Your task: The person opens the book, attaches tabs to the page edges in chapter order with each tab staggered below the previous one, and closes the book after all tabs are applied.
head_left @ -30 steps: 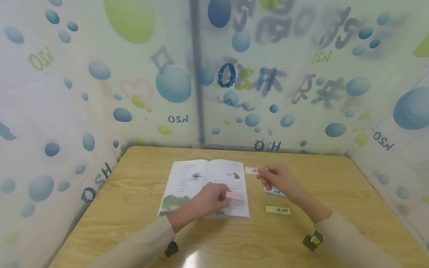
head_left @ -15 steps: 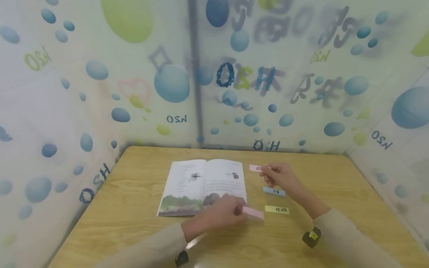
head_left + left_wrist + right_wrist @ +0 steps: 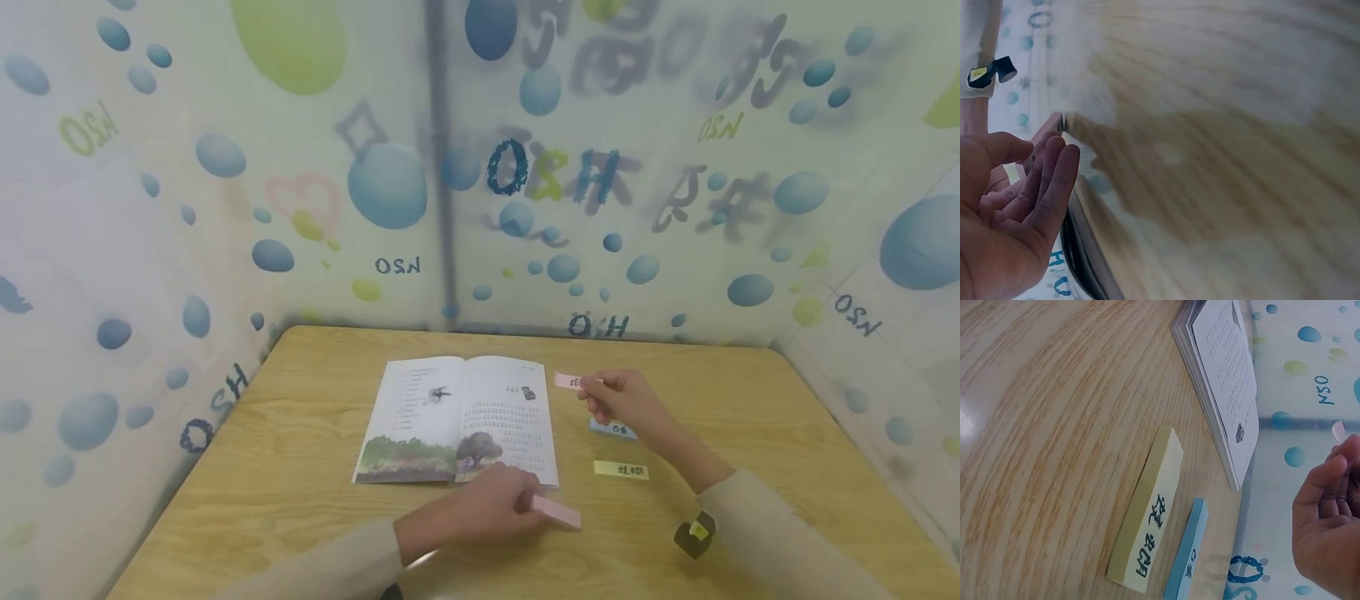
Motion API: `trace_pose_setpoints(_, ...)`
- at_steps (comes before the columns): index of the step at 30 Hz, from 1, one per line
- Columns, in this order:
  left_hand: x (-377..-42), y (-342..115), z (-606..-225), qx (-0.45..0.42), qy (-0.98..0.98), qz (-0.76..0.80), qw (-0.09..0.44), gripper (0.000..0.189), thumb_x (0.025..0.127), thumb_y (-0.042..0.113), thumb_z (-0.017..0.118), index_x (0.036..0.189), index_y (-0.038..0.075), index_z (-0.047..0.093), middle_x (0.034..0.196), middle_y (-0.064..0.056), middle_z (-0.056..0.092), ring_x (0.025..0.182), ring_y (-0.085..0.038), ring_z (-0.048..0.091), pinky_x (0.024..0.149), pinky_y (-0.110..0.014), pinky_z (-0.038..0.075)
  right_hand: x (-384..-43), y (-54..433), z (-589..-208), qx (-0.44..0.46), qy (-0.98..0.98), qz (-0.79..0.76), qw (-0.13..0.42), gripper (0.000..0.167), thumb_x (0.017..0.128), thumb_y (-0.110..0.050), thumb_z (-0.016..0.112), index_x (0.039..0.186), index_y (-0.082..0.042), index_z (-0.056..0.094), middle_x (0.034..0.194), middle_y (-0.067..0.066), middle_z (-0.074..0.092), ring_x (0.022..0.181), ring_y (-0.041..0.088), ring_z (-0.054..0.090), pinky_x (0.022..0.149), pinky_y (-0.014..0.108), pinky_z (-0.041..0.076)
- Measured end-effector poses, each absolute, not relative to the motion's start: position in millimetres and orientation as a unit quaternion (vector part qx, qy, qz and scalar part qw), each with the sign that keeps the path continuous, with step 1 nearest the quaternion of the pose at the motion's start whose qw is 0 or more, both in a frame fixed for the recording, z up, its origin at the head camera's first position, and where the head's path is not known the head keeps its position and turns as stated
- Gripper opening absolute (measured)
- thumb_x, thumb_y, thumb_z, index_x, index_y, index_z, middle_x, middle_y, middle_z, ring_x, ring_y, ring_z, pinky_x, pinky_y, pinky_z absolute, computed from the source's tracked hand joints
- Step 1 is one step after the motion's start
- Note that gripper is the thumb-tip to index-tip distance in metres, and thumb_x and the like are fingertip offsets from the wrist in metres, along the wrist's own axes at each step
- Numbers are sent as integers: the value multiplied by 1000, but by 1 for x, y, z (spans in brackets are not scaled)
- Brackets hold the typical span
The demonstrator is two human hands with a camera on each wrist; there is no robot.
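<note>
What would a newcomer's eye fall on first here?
Probably the bubble-patterned wall with backward H2O lettering, filling the upper head view. Below, an open book lies on the wooden table. Pink stands out too: the left hand holds a pink pad by the book's near right corner, the right hand a pink slip to its right.

The sleeves (image 3: 787,533) are beige, the wrist devices (image 3: 695,537) black.

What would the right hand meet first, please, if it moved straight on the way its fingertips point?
Probably the open book, near the far end of its right edge, with the pink slip leading. Depth is unclear, though: the right hand looks raised, so it might pass above the book.
</note>
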State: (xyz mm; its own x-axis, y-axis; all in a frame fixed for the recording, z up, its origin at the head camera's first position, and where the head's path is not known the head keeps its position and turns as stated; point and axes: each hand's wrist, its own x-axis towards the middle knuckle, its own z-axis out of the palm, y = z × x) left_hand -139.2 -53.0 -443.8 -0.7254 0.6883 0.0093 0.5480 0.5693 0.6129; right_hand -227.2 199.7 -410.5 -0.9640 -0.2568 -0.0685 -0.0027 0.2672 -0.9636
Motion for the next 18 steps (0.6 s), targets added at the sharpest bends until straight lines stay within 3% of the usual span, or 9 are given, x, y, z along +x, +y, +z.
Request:
trace_pose_setpoints(9, -132, -65, -448, 331, 867, 338, 155, 15, 91, 15, 75, 104, 8, 74, 58, 16, 53, 46, 2, 45, 42, -15, 40, -227, 196, -415, -86, 793, -593, 113, 34, 104, -21, 60, 101, 12, 67, 75, 12, 62, 62, 15, 56, 58, 24, 51)
trace_pose_setpoints(18, -135, -82, -445, 347, 858, 344, 162, 25, 93, 15, 71, 117, 9, 69, 63, 14, 54, 52, -1, 47, 56, -18, 46, -228, 197, -418, -85, 790, -597, 113, 34, 104, -20, 60, 101, 13, 66, 74, 10, 61, 62, 13, 55, 56, 23, 50)
